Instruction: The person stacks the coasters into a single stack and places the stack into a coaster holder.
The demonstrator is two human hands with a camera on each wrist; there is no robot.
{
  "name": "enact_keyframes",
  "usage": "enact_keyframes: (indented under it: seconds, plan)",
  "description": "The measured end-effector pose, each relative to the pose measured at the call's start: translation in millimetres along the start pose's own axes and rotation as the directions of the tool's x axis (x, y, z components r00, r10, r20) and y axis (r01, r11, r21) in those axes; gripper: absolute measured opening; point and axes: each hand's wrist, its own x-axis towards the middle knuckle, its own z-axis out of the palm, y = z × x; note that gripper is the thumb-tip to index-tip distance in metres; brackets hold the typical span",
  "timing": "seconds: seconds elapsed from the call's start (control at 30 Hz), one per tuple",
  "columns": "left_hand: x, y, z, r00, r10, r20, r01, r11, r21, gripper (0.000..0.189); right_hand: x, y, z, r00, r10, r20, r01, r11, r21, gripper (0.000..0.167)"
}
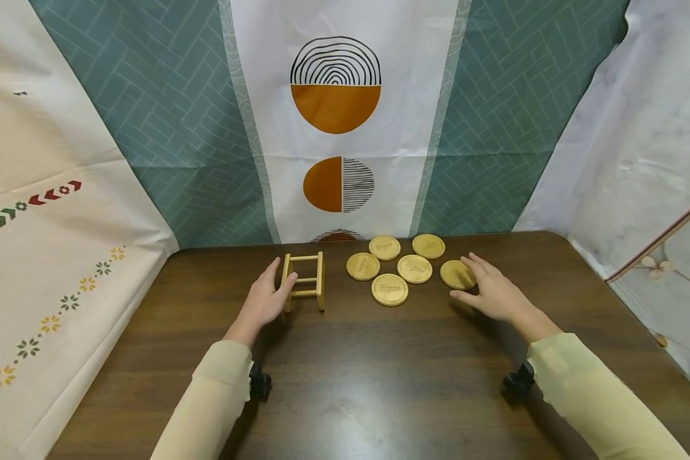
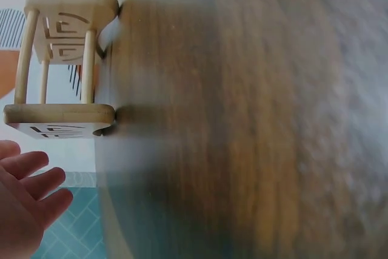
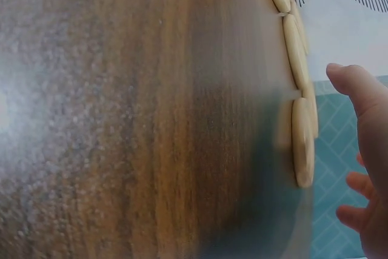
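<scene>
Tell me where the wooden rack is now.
In the head view, the rack stands left of centre on the table, between the left hand and the coasters.

No text can be read with certainty. Right of centre in the head view, five of the round wooden discs [image 1: 390, 300] bear small engraved marks that look like lettering, clearest on the lowest disc but too small to make out. At the upper left of the left wrist view, the wooden rack [image 2: 57, 113] has angular strokes cut through its end panels; whether they are characters or ornament, I cannot tell.
</scene>
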Motion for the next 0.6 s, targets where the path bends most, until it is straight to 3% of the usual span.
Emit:
enact_keyframes:
  seconds: [0.6]
  plan:
    - [15.4, -4.2, 7.5, 0.996, -0.088, -0.025, 0.082, 0.976, -0.2, 0.064, 9.4, 2.2, 4.8, 1.0, 0.024, 0.012, -0.025, 0.995, 0.099, 0.091]
